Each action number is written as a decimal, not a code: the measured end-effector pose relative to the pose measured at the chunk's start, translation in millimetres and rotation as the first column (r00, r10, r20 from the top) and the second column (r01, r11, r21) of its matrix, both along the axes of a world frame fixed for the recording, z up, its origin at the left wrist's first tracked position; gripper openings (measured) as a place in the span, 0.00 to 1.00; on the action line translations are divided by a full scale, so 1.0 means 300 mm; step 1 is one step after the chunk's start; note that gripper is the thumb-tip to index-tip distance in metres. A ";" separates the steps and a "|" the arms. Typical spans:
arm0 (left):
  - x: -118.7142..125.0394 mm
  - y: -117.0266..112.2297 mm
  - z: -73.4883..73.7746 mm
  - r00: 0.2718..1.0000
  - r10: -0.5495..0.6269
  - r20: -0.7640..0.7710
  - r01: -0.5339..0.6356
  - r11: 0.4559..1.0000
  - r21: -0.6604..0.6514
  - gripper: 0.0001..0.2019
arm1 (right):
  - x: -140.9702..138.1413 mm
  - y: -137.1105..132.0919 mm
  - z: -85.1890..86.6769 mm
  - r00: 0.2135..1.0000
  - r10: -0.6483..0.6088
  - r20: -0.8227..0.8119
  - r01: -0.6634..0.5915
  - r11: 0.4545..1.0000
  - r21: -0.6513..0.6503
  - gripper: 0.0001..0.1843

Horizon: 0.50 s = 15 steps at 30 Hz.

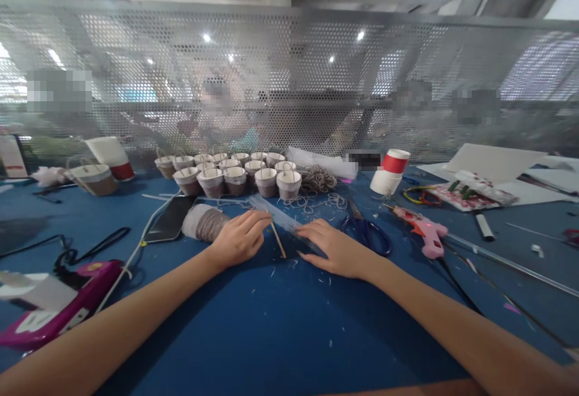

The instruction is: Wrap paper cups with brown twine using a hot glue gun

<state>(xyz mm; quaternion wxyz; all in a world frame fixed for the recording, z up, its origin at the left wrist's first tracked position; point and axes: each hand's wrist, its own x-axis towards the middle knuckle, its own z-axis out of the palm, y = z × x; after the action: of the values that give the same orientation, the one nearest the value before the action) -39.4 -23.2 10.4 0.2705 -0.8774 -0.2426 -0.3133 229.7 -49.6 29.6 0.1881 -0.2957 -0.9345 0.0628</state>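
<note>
My left hand (239, 239) is pinched on a thin wooden stick (279, 240) whose lower end points down at the blue table (280, 323). My right hand (335, 248) lies flat with its fingers stretched out on a clear plastic ruler (275, 215) that runs slantwise between the two hands. A paper cup wrapped in brown twine (203, 222) lies on its side just left of my left hand. A cluster of several small twine-wrapped cups (235, 174) stands behind the hands.
Blue-handled scissors (368, 233) and a pink glue gun (423, 230) lie to the right. A black phone (169, 220) and a magenta tool (63, 308) lie to the left. Loose twine (319, 182), a red-and-white cup (391, 172), and a perforated metal screen (289, 82) are behind.
</note>
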 end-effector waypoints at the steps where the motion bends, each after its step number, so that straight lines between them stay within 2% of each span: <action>1: 0.003 0.004 0.001 0.999 0.037 0.000 -0.037 0.998 -0.059 0.16 | -0.003 -0.002 -0.001 1.000 0.001 -0.015 -0.001 1.000 0.014 0.19; 4: 0.001 0.023 -0.005 0.978 0.203 0.052 -0.190 0.965 -0.183 0.16 | -0.010 -0.007 -0.004 0.998 -0.019 -0.055 0.022 0.998 0.057 0.14; 7: -0.024 0.056 -0.023 0.943 0.321 0.084 -0.284 0.913 -0.293 0.17 | -0.007 -0.006 0.000 0.994 -0.061 -0.088 0.070 0.992 0.103 0.11; 10: -0.058 0.095 -0.048 0.912 0.397 0.103 -0.330 0.859 -0.391 0.18 | 0.017 0.021 0.016 0.963 -0.184 -0.197 0.216 0.965 0.152 0.09; 11: -0.067 0.106 -0.057 0.899 0.424 0.109 -0.341 0.835 -0.432 0.20 | 0.031 0.040 0.024 0.933 -0.256 -0.251 0.298 0.943 0.146 0.08; 13: -0.079 0.125 -0.073 0.876 0.470 0.107 -0.351 0.774 -0.527 0.23 | 0.068 0.092 0.040 0.829 -0.443 -0.342 0.493 0.867 0.071 0.08; 14: -0.083 0.132 -0.079 0.872 0.479 0.101 -0.343 0.745 -0.572 0.24 | 0.088 0.124 0.049 0.752 -0.552 -0.360 0.596 0.803 0.015 0.10; 15: -0.085 0.136 -0.082 0.873 0.479 0.095 -0.329 0.721 -0.610 0.25 | 0.109 0.158 0.057 0.667 -0.665 -0.334 0.700 0.713 -0.021 0.12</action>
<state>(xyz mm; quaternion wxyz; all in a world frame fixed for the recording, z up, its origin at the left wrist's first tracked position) -65.0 17.7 -14.2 0.0220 -0.7960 -0.5441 -0.2642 262.4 -2.3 46.7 0.3616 -0.5992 -0.7141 -0.0166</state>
